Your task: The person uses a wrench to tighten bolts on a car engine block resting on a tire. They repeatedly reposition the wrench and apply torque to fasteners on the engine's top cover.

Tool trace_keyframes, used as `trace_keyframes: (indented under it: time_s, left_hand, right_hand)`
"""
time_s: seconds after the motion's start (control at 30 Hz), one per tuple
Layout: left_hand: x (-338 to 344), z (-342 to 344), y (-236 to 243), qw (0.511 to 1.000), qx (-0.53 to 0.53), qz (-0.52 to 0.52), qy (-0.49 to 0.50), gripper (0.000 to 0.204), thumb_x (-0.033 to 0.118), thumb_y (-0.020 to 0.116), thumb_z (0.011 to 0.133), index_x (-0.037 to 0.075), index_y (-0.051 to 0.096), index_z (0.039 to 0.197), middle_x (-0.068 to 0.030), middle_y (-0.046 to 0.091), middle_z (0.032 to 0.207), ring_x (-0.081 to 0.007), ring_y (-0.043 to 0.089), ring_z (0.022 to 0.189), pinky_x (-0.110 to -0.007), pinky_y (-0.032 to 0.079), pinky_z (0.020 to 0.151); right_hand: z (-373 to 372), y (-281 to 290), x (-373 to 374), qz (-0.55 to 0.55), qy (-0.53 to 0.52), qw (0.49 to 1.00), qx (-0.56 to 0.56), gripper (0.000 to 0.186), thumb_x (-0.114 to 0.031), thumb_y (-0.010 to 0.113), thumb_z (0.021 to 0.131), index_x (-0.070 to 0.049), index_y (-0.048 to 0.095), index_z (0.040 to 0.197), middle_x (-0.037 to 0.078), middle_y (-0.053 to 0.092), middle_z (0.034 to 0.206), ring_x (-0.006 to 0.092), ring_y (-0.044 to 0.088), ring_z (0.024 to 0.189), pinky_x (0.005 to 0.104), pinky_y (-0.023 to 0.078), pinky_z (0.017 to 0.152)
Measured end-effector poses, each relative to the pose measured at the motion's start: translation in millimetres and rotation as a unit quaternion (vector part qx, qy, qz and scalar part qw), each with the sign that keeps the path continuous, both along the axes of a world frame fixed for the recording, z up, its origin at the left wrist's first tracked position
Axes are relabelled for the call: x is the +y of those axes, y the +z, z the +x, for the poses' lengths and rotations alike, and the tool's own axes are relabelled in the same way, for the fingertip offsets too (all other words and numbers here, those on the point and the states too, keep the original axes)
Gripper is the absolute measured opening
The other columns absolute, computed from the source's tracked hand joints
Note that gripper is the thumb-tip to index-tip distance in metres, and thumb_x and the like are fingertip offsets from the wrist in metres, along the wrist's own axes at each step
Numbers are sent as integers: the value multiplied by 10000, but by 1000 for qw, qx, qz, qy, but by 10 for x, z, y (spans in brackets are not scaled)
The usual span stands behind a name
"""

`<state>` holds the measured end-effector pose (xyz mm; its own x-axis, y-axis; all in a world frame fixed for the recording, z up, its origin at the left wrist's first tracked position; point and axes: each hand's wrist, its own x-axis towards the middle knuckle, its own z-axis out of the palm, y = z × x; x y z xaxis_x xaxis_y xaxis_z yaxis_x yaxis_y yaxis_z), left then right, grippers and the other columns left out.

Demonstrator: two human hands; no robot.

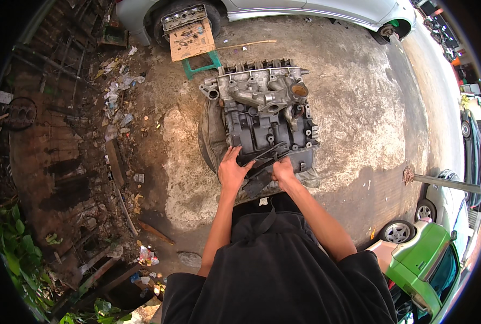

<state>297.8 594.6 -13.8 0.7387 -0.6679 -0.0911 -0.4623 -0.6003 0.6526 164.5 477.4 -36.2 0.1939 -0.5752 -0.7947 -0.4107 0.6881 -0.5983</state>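
A greasy engine (254, 127) rests on its side on the ground before me, with a grey metal manifold (256, 96) across its upper part. At its near left corner lies my left hand (232, 170), fingers spread, the thumb against a dark, narrow piece (261, 156). My right hand (282, 171) is closed near the engine's lower edge, beside the same dark piece. What its fingers grip is hidden. Just below, between the hands, is a flat, dark piece (258, 184) whose kind I cannot tell.
A green stool (200, 69) beyond the engine bears cardboard (189, 43) with small parts and a metal engine part (184, 19). A silver car (273, 9) stands at the far side. Litter (122, 94) covers the left ground. A green vehicle (421, 251) is at the right.
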Motion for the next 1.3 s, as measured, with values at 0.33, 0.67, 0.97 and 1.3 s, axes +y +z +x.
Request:
trace_keyframes:
  time_s: [0.33,0.67,0.97,1.3]
  left_hand:
    - [-5,-10,15,1000,18,-11,8,649,297,904,673,67,675,1235,-148,628,1328,-279,561,1284,-412,514,1014]
    - [8,-7,-19,999,10,-29,-10,662,281,904,674,29,664,1237,-201,617,1326,-309,539,1308,-427,488,1041]
    - [14,-17,7,1000,12,-17,11,661,291,895,677,52,666,1249,-143,626,1333,-266,535,1316,-409,496,1034]
    - [14,-22,-49,1000,14,-10,12,666,295,898,676,54,663,1251,-144,624,1337,-267,542,1308,-410,493,1042]
  right_hand:
    - [-101,-97,-95,-124,193,968,104,624,-16,546,826,63,366,1418,260,650,1022,276,666,716,398,506,517]
    - [39,424,-195,-474,630,575,220,351,-66,597,878,-15,591,1225,242,629,1065,376,697,864,431,587,740]
    - [-17,430,-485,-462,603,625,181,302,-88,628,857,30,615,1133,275,635,1051,428,677,912,484,569,772]
    - [-180,218,-505,-58,256,959,106,244,-127,615,863,111,605,919,268,669,804,321,707,795,449,526,659]
